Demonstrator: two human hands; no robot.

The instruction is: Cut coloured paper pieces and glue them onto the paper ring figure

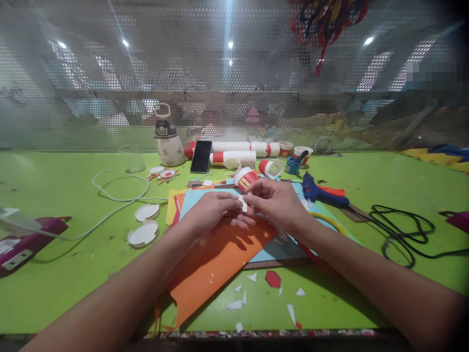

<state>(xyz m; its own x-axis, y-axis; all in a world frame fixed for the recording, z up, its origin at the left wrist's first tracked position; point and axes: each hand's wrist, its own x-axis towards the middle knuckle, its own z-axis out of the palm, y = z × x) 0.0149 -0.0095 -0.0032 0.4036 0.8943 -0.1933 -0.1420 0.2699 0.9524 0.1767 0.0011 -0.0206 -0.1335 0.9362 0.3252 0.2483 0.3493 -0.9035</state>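
Observation:
A small white piece of paper (243,203) with notched edges is between my two hands, over the stacked coloured sheets. The fingertips of my left hand (222,209) pinch its left side, with the lower fingers loosely spread. My right hand (278,200) is closed at its right side, thumb and forefinger together; the fingers partly hide the paper. Just behind the right fingertips a red-and-white paper cup (245,178) lies tilted. Below the hands rests an orange sheet (220,264), on top of a light blue sheet (266,252).
To the right lie a blue glue gun (322,193) and a black cable (399,225). White paper discs (143,233) and a white cord (120,199) are on the left. A phone (201,156), bottle (170,144) and paper rolls (234,158) stand behind. White scraps (234,305) lie in front.

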